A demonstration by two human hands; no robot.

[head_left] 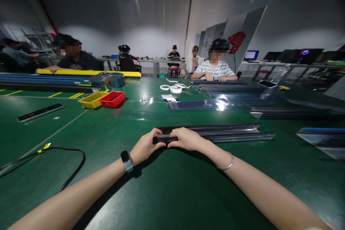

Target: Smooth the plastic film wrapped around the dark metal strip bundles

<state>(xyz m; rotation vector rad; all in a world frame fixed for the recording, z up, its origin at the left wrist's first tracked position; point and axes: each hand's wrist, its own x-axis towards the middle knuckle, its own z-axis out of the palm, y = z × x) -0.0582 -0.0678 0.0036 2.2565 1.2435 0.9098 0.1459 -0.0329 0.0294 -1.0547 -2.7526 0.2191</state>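
A long black strip (215, 134) in clear wrapping lies across the green table (172, 194), running to the right from my hands. My left hand (145, 147) is closed on its near left end, with a smartwatch on that wrist. My right hand (185, 139) grips the same strip just to the right, fingers curled over its top edge, a thin bracelet on that wrist. Both hands touch each other at the strip's end.
A black cable (72, 165) loops at the near left. Yellow bin (92, 100) and red bin (112, 99) stand mid-left, tape rolls (172, 88) and more wrapped strips (291, 113) lie beyond. A person in a striped shirt (215, 68) sits opposite; others sit at the left and back.
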